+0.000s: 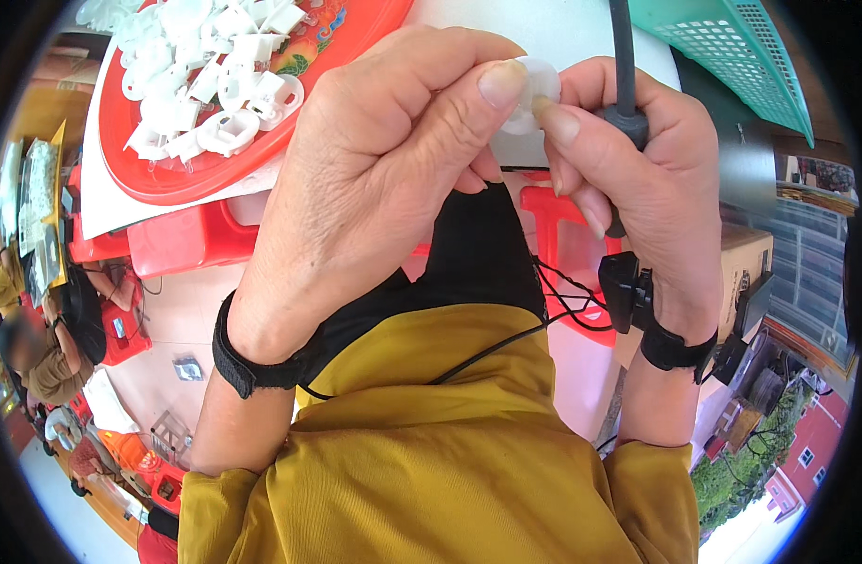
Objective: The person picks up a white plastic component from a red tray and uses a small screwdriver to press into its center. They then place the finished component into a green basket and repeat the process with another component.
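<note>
In front of my chest, both hands hold a small white plastic part point(541, 83) between thumb and fingertips. My left hand point(384, 150) is closed, its thumb pressing on the part's left side. The fingers of my right hand point(637, 155) pinch its right edge. A dark grey rod-shaped tool point(625, 66) with a wider collar passes through the curled fingers of my right hand; its lower end is mostly hidden. Left of my hands, a red tray point(130, 174) with a floral pattern bears a heap of white plastic parts point(215, 85).
The tray rests on a white table point(97, 211). A teal perforated basket point(731, 56) stands at the far right. Red stools point(191, 240) are under and beside the table. A cardboard box point(745, 254) is on the right. Black cables point(506, 334) run between my wrist straps. People sit at the left.
</note>
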